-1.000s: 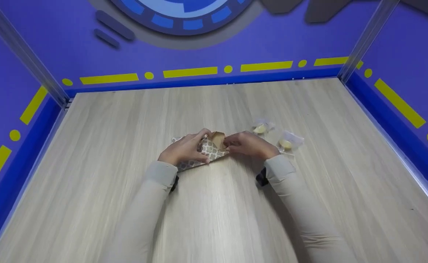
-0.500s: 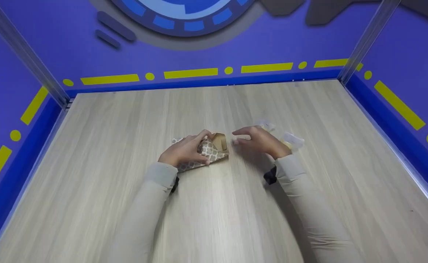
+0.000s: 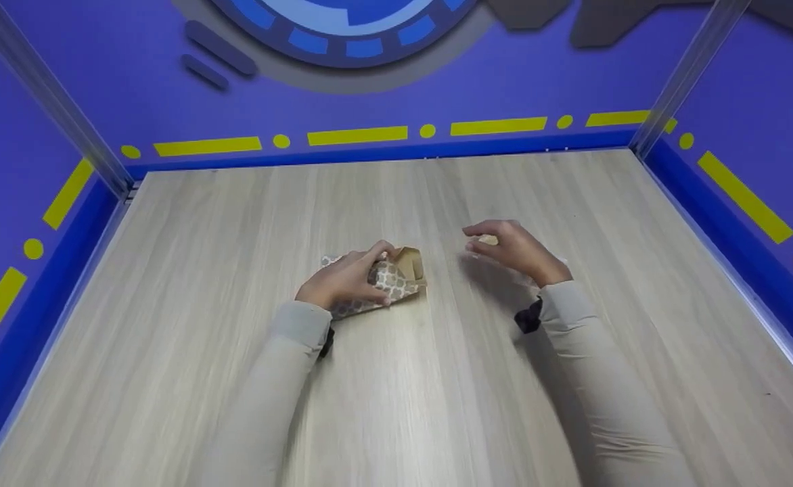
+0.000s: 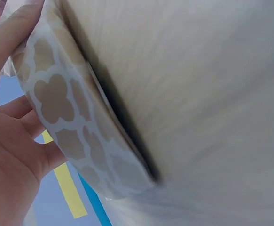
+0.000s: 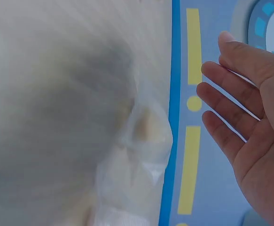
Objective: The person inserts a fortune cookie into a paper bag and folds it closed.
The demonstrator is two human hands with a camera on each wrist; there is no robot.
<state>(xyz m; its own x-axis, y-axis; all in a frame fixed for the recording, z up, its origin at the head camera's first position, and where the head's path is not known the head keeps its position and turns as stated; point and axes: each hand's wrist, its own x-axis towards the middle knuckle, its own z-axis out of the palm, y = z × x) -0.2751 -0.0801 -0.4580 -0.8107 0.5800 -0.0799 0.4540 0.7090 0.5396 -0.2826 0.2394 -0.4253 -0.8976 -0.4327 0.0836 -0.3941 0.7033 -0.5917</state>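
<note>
Packet (image 3: 391, 276) partly behind left grip (image 3: 346, 277)

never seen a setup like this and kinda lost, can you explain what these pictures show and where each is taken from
There's no machine, just a person working bare-handed. The wide picture looks down from their head; the two close-ups look out from the left and right wrists. On the wood-grain table lie small clear packets with something pale inside. The left hand grips a patterned box with one end open. The right hand hovers near the packets, holding nothing.
</note>
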